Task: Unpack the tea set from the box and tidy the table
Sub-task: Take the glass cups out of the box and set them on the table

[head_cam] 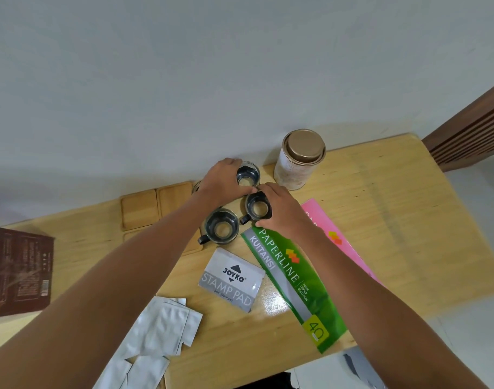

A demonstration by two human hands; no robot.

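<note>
white wrappers (155, 332), hand-held glass cups (248, 175)

Left arm (122, 276) covers most of two coasters (192, 247) at 9 o'clock of the near cup (222, 227), plus a glass item (196, 186) behind the wrist, can't ID it. Brown box (18, 272) cut by the frame edge at 9 o'clock, print too blurred to read. Pink pad (324, 228) mostly under the right arm (380, 290). Silver sachets (153, 341) run off the edge at 6 o'clock. Tin (297, 161) label illegible.
</note>
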